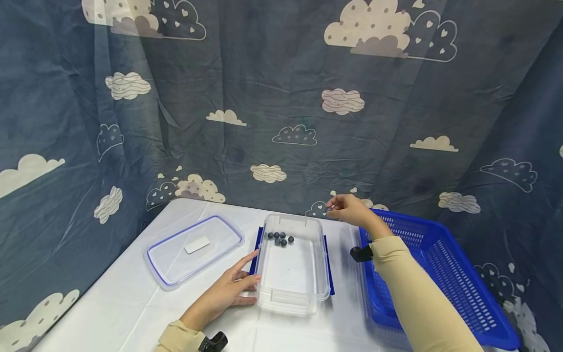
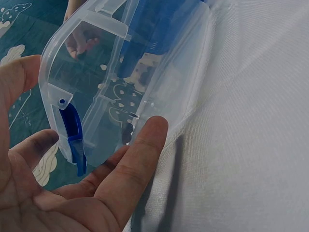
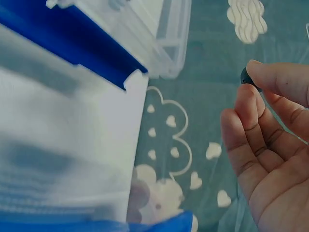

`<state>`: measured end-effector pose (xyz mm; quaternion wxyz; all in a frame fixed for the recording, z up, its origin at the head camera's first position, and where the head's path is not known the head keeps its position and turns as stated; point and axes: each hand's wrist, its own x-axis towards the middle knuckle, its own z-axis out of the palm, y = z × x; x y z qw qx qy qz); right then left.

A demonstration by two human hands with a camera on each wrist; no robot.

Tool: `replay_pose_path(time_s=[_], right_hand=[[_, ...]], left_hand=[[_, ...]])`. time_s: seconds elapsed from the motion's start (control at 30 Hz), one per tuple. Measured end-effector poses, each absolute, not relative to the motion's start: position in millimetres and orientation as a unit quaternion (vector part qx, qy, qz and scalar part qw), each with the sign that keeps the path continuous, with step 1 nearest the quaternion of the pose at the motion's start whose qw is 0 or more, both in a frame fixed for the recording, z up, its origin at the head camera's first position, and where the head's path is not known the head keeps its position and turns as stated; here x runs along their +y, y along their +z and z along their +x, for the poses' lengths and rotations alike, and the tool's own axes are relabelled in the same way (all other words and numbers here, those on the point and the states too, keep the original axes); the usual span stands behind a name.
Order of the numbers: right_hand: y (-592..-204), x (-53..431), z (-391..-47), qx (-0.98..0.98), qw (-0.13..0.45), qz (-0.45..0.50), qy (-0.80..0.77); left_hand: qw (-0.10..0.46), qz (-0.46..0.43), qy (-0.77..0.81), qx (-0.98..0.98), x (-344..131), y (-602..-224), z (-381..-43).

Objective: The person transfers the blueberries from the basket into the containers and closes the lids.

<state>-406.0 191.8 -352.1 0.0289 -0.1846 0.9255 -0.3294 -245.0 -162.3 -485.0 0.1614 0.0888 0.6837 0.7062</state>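
A small dark ball (image 3: 245, 76), round like a berry, is up near the far right corner of the clear box (image 1: 288, 274). The right hand (image 1: 352, 210) pinches it with thumb and fingertips. It looks very light, maybe smooth and a bit soft, so a hard squeeze could squash it or make it slip out; its round sides seem best to hold. More dark balls (image 1: 277, 241) sit inside the box's far end. The left hand (image 1: 224, 291) has spread fingers touching the thin-looking plastic side. The lid (image 1: 171, 261) lies left on the desk (image 1: 116, 303); the blue basket (image 1: 459, 276) stands right.
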Motion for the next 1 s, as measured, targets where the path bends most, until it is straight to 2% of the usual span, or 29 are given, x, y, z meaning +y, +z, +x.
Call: replay_pose_path(time_s=[0.3, 0.63, 1.0], right_hand=[[-363.8, 165.1, -411.1, 0.924, 0.033, -0.206, -0.319], [-371.6, 138.7, -412.2, 0.926, 0.071, -0.178, -0.325], [-384.4, 119.2, -408.0, 0.938, 0.082, -0.188, -0.278]], left_hand=[[0.161, 0.089, 0.706, 0.684, -162.6, -484.2, -246.3], [0.164, 0.090, 0.705, 0.684, -163.6, -486.1, -247.3], [0.164, 0.093, 0.708, 0.681, -164.1, -486.0, -247.0]])
